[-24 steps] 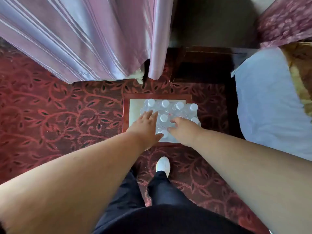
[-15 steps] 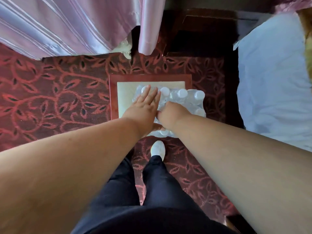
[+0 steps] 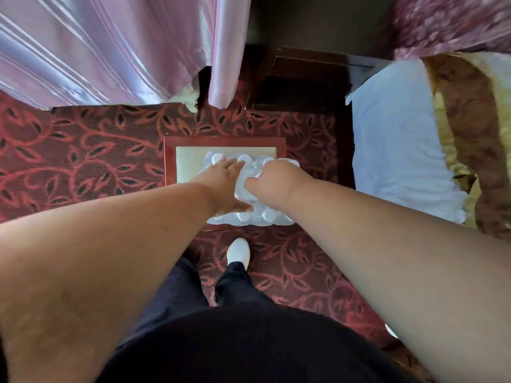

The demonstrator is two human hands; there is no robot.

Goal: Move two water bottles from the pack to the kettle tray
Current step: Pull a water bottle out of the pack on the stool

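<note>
A shrink-wrapped pack of water bottles (image 3: 257, 215) with white caps stands on a low red-framed stool with a cream top (image 3: 190, 161). My left hand (image 3: 224, 183) lies flat on the pack's left side, fingers stretched out over the caps. My right hand (image 3: 272, 183) is curled over the middle of the pack, its fingers closed around a bottle top (image 3: 243, 185) under the plastic wrap. The kettle tray is not in view.
Pink striped curtains (image 3: 110, 51) hang at the back left. A bed with white sheet (image 3: 395, 142) and brown-gold cover stands on the right. Dark wooden furniture (image 3: 298, 78) sits behind the stool. My white shoe (image 3: 238, 251) is just in front of the stool on patterned red carpet.
My right hand has curled tighter onto a bottle top in the pack's middle. My left hand stays pressed flat on the pack. The view shifted slightly.
</note>
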